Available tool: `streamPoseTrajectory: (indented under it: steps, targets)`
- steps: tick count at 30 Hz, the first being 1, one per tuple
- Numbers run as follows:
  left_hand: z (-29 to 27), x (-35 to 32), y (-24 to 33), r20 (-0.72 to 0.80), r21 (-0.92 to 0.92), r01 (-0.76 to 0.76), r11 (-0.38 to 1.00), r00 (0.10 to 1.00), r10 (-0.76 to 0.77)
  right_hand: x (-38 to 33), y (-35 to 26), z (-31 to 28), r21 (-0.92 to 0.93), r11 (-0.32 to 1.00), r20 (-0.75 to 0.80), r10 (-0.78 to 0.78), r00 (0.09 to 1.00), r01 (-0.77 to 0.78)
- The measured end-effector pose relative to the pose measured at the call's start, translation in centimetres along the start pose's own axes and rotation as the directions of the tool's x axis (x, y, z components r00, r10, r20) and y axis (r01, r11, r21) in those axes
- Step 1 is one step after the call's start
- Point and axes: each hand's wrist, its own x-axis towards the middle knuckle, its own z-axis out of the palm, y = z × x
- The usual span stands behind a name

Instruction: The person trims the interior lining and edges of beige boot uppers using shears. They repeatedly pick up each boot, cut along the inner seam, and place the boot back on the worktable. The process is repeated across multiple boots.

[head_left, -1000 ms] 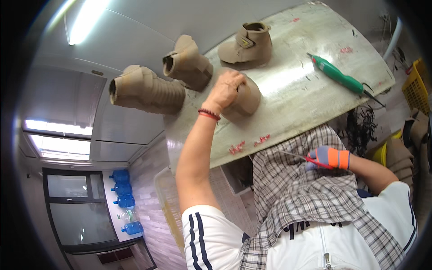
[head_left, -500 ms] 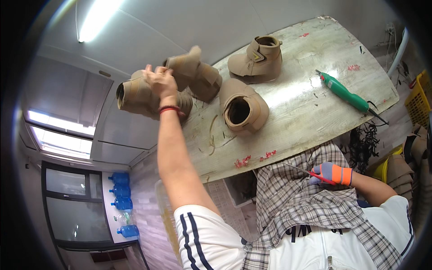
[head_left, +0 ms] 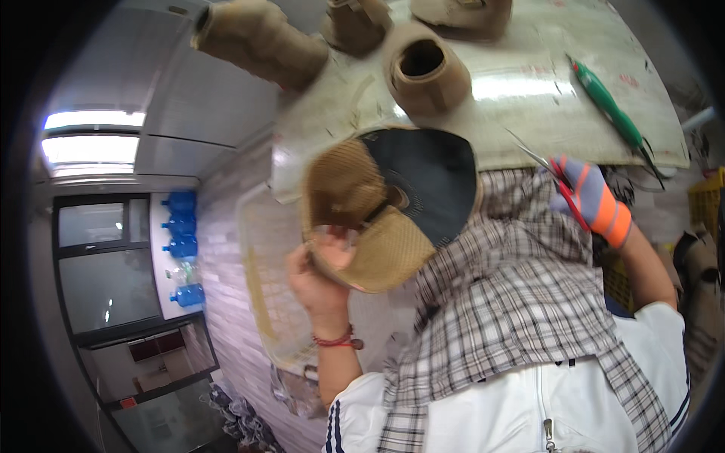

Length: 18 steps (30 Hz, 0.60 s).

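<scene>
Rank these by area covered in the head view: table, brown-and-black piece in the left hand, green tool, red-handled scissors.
1. Table
2. Brown-and-black piece, perhaps enlarged by nearness
3. Green tool and scissors: too close to rank, the scissors being partly hidden

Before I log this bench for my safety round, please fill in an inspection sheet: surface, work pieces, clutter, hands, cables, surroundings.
Surface: pale worktable, scuffed, with faint marks.
Work pieces: brown boot-shaped pieces toward the table's left; spread-open shoe piece, tan and dark inside, held up.
Clutter: green tool lying on the table's right side.
Hands: bare left hand grips the shoe piece; gloved right hand holds red-handled scissors.
Cables: black cord trails from the tool; plug not seen.
Surroundings: blue water bottles at left, yellow crate at right.
</scene>
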Motion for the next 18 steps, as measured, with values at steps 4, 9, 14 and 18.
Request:
streamPoseTrajectory:
  steps: [4,9,14,18]
  targets:
    - [-5.8,-4.6,-9.1,-0.539,-0.135,0.261,0.956,0.79,-0.292,1.5,-0.5,4.1,-0.201,0.921,0.005,-0.338,0.941,0.332]
    - [-5.9,-4.8,-12.2,-0.412,-0.177,0.206,0.962,0.872,-0.263,2.5,1.4,7.5,-0.324,0.87,0.176,-0.329,0.928,0.371]
    - [-14.4,-7.0,-16.4,-0.25,-0.245,0.118,0.962,0.951,-0.18,4.0,0.0,8.4,-0.533,0.775,0.303,-0.201,0.932,0.341]
    - [-12.7,-4.9,-17.4,-0.302,0.123,0.154,0.98,0.947,-0.111,4.7,-0.3,9.1,-0.534,0.752,0.306,-0.254,0.918,0.386]
